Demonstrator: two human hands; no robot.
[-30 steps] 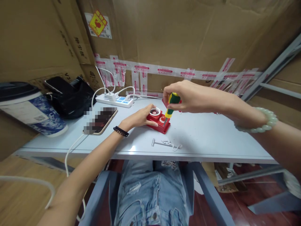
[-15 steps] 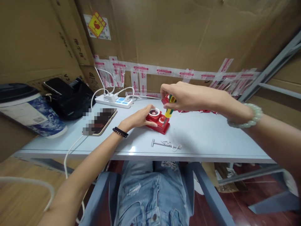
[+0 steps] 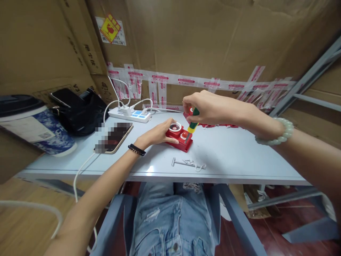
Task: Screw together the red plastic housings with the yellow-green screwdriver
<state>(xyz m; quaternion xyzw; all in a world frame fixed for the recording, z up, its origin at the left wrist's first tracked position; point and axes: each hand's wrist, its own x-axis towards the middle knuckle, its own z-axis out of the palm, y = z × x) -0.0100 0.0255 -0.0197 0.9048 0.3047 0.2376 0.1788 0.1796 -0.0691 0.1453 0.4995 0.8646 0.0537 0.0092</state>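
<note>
Left hand clasps a glossy, stepped red block with round white rims; right hand grips a yellow-and-green screwdriver, metal shaft at the block's right end.

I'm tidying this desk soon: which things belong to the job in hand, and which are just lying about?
Part of the job:
red device, held by the left hand
yellow-and-green screwdriver, in the right hand
likely also the T-shaped metal tool and red pieces beyond

Apparently just lying about:
cabled phone
lidded cup
black bag
white power strip
</note>
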